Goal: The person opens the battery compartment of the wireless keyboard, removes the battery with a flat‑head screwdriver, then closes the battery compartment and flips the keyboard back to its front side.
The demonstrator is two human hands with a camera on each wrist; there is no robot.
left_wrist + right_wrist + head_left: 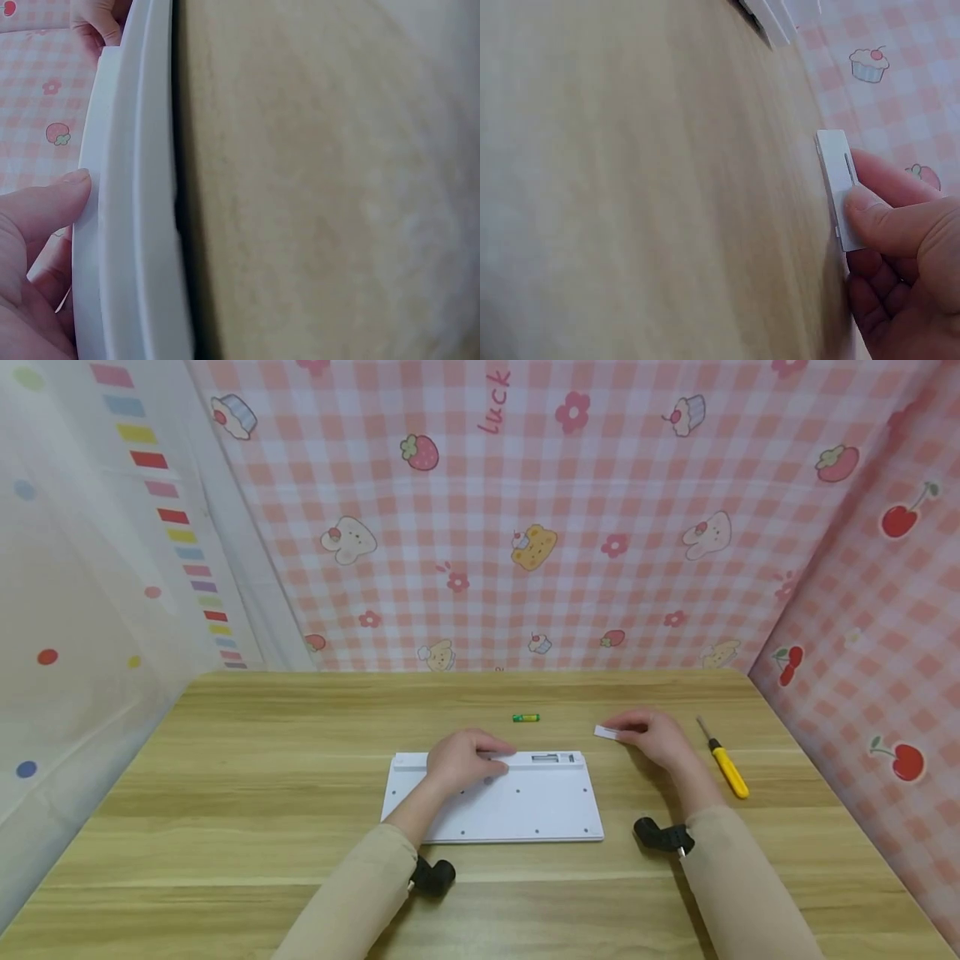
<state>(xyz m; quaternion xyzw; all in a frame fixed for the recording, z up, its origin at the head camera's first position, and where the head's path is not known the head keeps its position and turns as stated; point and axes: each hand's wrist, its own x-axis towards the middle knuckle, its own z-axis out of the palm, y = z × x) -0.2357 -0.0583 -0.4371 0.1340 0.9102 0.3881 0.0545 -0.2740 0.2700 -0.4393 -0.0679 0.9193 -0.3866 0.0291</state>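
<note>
A white keyboard [540, 810] lies underside up on the table, small dark dots spread over its back. Its battery compartment [547, 758] is uncovered, near the right end of the raised far ridge. My left hand [461, 762] grips that ridge left of the compartment; in the left wrist view the thumb [64, 199] presses the keyboard's edge, with fingers partly hidden behind. To the right of the keyboard, my right hand [654, 739] pinches a small white battery cover [835, 184] between thumb and fingers, at the table's surface or just above it.
A green battery [526, 718] lies beyond the keyboard. At the right is a screwdriver [729, 770] with a yellow handle, close to the right forearm. Patterned cloth [487, 593] hangs behind the wooden table [225, 793] and along its sides.
</note>
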